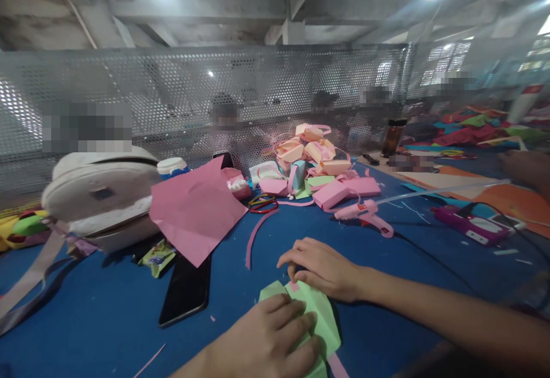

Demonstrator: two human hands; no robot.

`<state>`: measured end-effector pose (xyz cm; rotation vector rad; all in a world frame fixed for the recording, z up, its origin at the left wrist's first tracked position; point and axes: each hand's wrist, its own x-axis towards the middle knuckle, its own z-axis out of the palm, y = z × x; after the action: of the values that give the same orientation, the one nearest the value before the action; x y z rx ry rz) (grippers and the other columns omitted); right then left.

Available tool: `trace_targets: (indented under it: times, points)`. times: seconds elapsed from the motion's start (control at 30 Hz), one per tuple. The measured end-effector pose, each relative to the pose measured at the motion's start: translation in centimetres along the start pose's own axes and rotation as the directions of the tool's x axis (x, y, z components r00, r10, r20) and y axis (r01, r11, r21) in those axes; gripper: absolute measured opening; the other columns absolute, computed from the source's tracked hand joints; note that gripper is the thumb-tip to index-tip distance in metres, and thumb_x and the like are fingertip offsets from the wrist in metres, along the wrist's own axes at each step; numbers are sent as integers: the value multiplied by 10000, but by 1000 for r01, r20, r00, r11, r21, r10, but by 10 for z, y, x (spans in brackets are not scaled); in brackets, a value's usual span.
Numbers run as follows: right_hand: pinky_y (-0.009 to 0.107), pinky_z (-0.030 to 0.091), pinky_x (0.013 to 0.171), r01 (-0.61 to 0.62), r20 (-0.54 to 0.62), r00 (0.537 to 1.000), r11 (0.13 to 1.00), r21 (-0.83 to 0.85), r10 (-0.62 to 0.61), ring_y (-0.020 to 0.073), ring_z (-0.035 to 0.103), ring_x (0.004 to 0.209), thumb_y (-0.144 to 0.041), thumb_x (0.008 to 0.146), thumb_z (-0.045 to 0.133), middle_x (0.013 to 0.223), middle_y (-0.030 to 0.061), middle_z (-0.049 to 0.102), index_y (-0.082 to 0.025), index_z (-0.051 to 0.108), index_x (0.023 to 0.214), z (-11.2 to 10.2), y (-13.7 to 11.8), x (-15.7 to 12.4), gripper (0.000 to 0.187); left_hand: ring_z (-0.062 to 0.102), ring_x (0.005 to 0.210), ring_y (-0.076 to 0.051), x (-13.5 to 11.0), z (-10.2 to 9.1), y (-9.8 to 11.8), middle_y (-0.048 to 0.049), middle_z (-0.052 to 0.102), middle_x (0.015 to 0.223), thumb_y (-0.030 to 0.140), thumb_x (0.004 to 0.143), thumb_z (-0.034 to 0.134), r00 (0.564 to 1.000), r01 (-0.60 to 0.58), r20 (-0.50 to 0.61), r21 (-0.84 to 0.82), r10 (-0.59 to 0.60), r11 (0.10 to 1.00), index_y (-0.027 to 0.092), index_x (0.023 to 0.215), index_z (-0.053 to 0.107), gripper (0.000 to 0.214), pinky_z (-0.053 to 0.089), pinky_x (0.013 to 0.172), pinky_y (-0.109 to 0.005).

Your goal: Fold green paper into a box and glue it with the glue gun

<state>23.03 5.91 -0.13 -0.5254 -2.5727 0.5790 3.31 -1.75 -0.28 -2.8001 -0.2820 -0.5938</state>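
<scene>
A light green folded paper piece (324, 315) lies at the front of the blue table, with a small pink patch at its upper edge and a pink paper strip (337, 365) showing below it. My left hand (275, 332) is over this piece, its fingers curled and pressing it against the table. Just beyond the upper edge hovers my right hand (322, 266), fingers bent and somewhat apart, with nothing visible in them. The underside of the green piece is hidden.
A pink glue gun (365, 215) with a cord lies ahead, near a purple power strip (470, 224). Folded paper boxes (318, 154) are heaped beyond. To the left are a black phone (187, 289), a pink paper sheet (197, 209) and a white bag (103, 195). Another person's hand (526, 166) shows at right.
</scene>
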Motion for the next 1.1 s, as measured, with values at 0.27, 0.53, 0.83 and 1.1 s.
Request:
trace_targets:
  times: [0.27,0.53,0.83,1.1]
  points:
    - [369,386,859,-25,27,999,999,-27,26,231,543,923,-524,1040,212,973,79,678,-189,569,1212,0,-1,0,520,687,934,-226,-2,0,0,-109,730,1026,207,1028,307,1000,3,22,-5,-3,1000,128,1008,620,324,549,802,-354]
    - [373,374,871,-16,-95,995,998,55,21,223,541,912,-443,1061,201,912,52,690,-188,568,1147,2,6,-1,455,681,963,-213,-3,0,0,-122,717,1054,210,1026,334,999,-5,49,29,4,1000,135,1027,609,285,539,837,-346]
    - [371,366,886,-24,-25,999,998,61,25,223,545,947,-348,1066,252,905,35,710,-200,556,1164,7,9,-1,352,692,929,-226,-2,2,-1,-105,724,1012,207,1023,351,1000,-4,15,11,4,1000,125,1008,620,281,535,826,-349]
    - [364,379,858,-21,-7,1000,1000,9,21,217,541,918,-434,1059,222,953,51,679,-205,572,1145,5,6,-1,427,695,936,-216,-3,0,1,-111,722,1027,231,1025,379,999,4,49,9,-4,1000,135,1024,599,240,535,838,-343]
